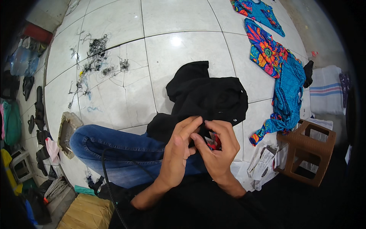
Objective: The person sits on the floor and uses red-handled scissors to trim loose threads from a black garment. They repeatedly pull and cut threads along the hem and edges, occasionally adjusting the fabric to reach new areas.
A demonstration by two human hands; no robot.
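A black cloth garment [213,95] lies rumpled on the tiles in front of me and over my bent leg, with small pale round spots near its right edge. My left hand [178,150] is at the near edge of this garment, its fingers pressed together on the dark cloth. Close beside it, my right hand [221,152] curls around a small red tool [216,142], whose shape is mostly hidden by the fingers. The two hands nearly meet at the fingertips, and what lies between them is hard to make out.
Tangled dark thread clippings [98,47] are scattered at the far left. Bright blue floral garments [288,91] are spread at the right, beside an overturned brown plastic stool [305,152]. A shallow worn tray [68,133] stands by my knee in blue jeans [114,147].
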